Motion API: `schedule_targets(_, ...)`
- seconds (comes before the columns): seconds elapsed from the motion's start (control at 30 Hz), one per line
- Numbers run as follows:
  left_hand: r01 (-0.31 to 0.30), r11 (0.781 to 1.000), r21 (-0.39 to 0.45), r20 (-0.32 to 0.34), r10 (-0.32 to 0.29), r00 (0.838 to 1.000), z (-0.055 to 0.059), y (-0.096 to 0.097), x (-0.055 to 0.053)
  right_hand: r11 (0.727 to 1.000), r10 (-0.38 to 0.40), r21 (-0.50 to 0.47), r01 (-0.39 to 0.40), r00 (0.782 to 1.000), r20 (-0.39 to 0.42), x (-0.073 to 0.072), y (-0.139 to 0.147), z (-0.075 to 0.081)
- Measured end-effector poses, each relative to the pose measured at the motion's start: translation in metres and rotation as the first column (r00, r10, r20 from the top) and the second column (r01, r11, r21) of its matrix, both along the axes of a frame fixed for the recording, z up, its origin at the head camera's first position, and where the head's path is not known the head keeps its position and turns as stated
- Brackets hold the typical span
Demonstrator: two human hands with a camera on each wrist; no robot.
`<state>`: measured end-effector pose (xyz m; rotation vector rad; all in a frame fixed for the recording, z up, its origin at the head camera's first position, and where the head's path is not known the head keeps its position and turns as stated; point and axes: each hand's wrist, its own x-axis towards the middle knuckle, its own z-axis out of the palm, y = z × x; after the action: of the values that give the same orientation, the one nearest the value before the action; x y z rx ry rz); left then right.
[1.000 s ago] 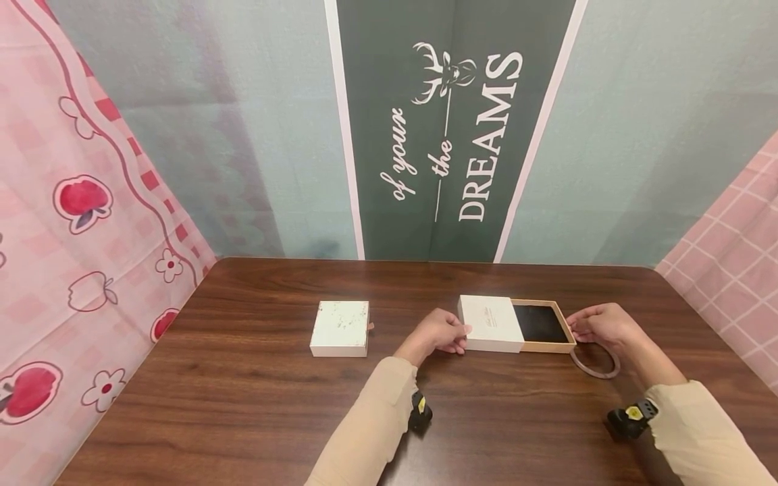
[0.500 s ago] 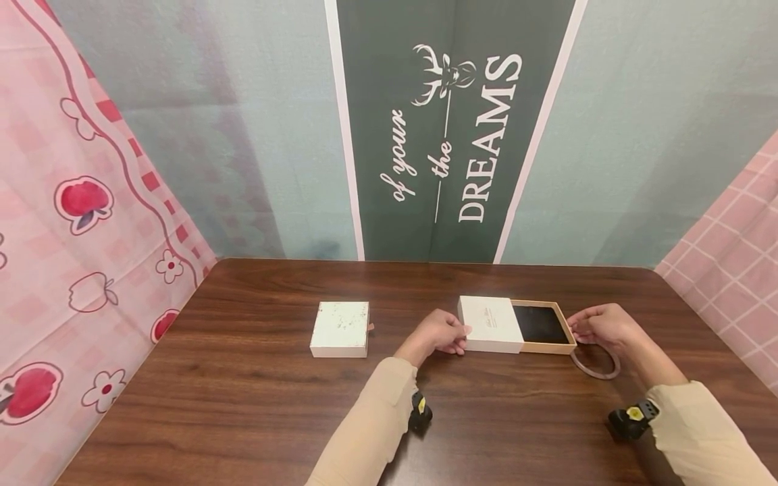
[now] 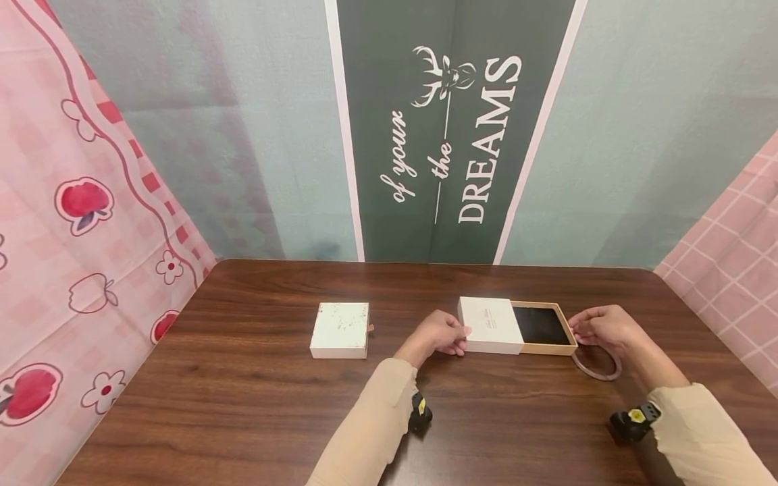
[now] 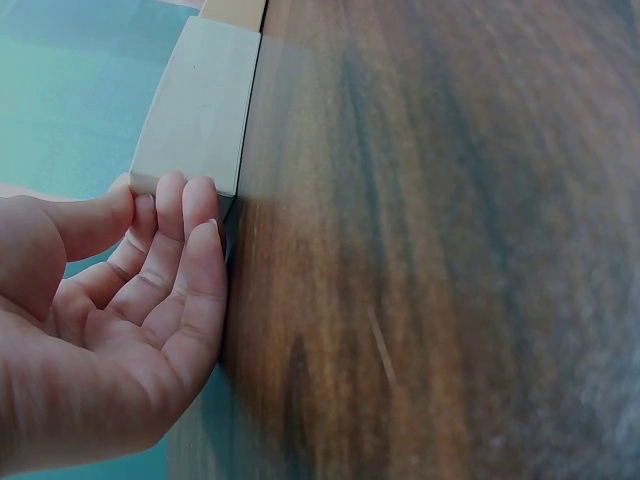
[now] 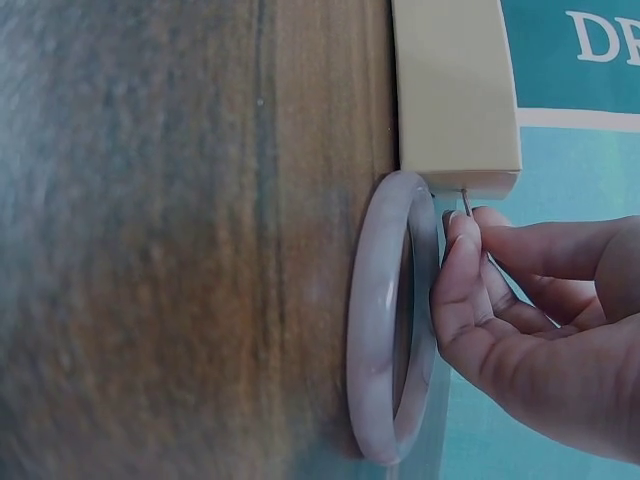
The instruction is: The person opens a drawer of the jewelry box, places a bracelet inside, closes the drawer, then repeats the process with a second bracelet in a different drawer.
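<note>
A white drawer-style gift box lies on the table with its inner tray [image 3: 541, 325] slid partway out to the right, showing a black lining. My left hand [image 3: 440, 333] grips the left end of the box's white sleeve [image 3: 489, 325], thumb at the top edge and fingertips curled against the end wall in the left wrist view. At the other end my right hand [image 3: 606, 327] pinches the tray's small pull tab [image 5: 467, 203] between thumb and finger. A pale mauve bangle [image 5: 372, 330] lies on the table beside the right hand, close to the tray's corner.
A second white box [image 3: 340, 329], speckled on top and with a small ribbon tab [image 3: 371, 327] on its right side, sits to the left on the dark wooden table [image 3: 243, 405]. Printed curtains [image 3: 279, 135] hang behind the table and along both sides.
</note>
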<state>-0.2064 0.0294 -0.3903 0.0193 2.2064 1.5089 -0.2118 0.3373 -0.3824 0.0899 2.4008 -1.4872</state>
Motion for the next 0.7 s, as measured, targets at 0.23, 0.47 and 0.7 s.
schedule_targets(0.23, 0.001, 0.999, 0.042, 0.012, -0.001, 1.000, -0.001, 0.000, -0.001, 0.999, 0.028, -0.032, -0.028, 1.000, -0.012, 0.000, 0.005, 0.003)
schedule_targets(0.47, 0.000, 0.999, 0.045, 0.014, 0.000, 1.000, -0.002, 0.001, -0.002, 0.998, 0.048, -0.038, -0.048, 0.999, -0.007, 0.001, 0.011, 0.009)
schedule_targets(0.7, -0.006, 0.999, 0.034, 0.020, 0.006, 1.000, 0.001, 0.001, -0.002, 0.998, 0.035, -0.059, -0.035, 0.999, 0.001, 0.001, 0.019, 0.014)
